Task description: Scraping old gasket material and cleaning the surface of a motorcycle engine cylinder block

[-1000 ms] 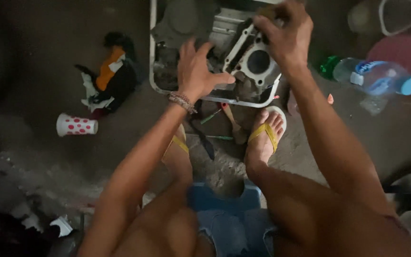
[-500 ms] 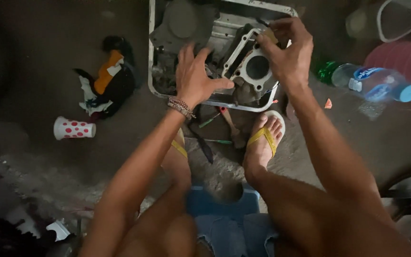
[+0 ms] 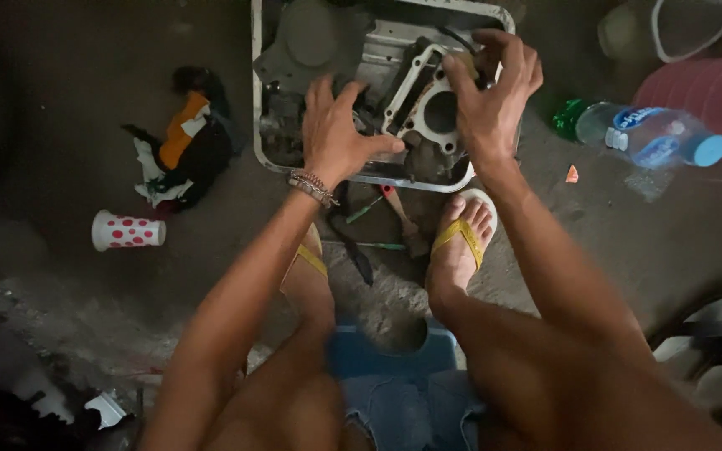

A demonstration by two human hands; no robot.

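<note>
Both my hands are on the engine cylinder block in the metal tray.

My left hand (image 3: 338,134) lies spread on the grey cylinder block (image 3: 428,117), and my right hand (image 3: 491,92) closes on its upper edge. The block stands inside the metal tray (image 3: 254,100). Outside lie a plastic bottle (image 3: 641,134), a dotted cup (image 3: 127,231) and rags (image 3: 184,142).

The scene was dim, with a warm brownish cast. The most light fell on the upper middle of the frame, where the tray (image 3: 382,179) rim and the bottle (image 3: 653,138) at the right caught faint highlights. The left edge and lower left corner sank into near black. Fine detail was soft and grainy throughout; the thighs at the bottom were blurred.
</note>
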